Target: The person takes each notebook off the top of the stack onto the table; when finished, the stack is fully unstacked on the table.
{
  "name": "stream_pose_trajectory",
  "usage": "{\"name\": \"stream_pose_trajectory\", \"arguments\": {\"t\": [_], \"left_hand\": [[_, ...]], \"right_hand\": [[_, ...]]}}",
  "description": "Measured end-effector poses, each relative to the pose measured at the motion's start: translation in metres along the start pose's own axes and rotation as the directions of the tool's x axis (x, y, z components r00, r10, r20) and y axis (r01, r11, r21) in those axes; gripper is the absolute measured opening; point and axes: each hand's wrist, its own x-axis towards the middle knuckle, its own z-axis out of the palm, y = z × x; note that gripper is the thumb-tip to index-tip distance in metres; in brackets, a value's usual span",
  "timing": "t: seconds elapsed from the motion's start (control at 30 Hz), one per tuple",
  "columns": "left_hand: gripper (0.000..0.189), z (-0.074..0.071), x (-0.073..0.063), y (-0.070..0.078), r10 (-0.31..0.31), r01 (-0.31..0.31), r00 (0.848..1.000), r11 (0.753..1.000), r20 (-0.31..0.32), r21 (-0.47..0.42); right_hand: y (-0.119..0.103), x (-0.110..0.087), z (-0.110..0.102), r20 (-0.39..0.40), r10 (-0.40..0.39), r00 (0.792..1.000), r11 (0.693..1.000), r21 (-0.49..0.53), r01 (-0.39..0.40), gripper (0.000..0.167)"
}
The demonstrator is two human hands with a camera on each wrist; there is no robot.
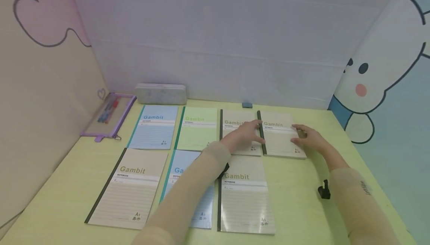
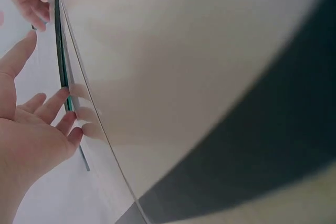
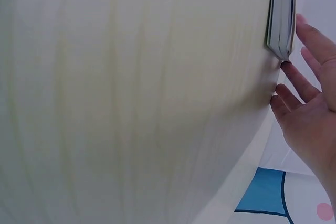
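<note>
In the head view, a beige Gambit notebook (image 1: 277, 136) with a black spine lies at the right end of the back row. My left hand (image 1: 244, 135) reaches over the neighbouring beige notebook (image 1: 238, 149), its fingertips at the black spine. At the opposite edge, my right hand (image 1: 312, 140) has its thumb and a finger at the cover's side. The right wrist view shows the notebook's page edges (image 3: 282, 17) edge-on, with my right hand (image 3: 310, 98) beside them and several fingertips low near the tabletop. Loosely spread fingers show on my left hand (image 2: 42, 129) in the left wrist view.
Further left in the back row are a green notebook (image 1: 198, 133) and a blue one (image 1: 154, 129). In front lie beige (image 1: 125, 191), blue (image 1: 203, 204) and beige notebooks (image 1: 245, 200). A purple-edged pouch (image 1: 94, 123), grey case (image 1: 161, 95) and small dark block (image 1: 247, 105) sit behind.
</note>
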Motion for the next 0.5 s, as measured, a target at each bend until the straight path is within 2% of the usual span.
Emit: {"name": "stream_pose_trajectory", "arguments": {"t": [0.1, 0.33, 0.5], "left_hand": [[0.089, -0.0008, 0.0002, -0.0005, -0.012, 0.012, 1.0, 1.0, 0.001, -0.022], [0.089, -0.0016, -0.0008, 0.0017, -0.008, 0.008, 1.0, 1.0, 0.003, 0.004], [0.089, -0.0004, -0.0007, 0.0019, 0.014, -0.015, 1.0, 0.997, -0.009, -0.073]], "right_hand": [[-0.001, 0.0019, 0.0, -0.008, 0.011, 1.0, 1.0, 0.008, -0.011, 0.079], [-0.004, 0.002, 0.0003, -0.027, 0.018, 0.999, 1.0, 0.024, -0.017, 0.076], [-0.003, -0.0017, -0.0013, -0.064, -0.003, 0.998, 0.995, 0.102, 0.01, 0.074]]}}
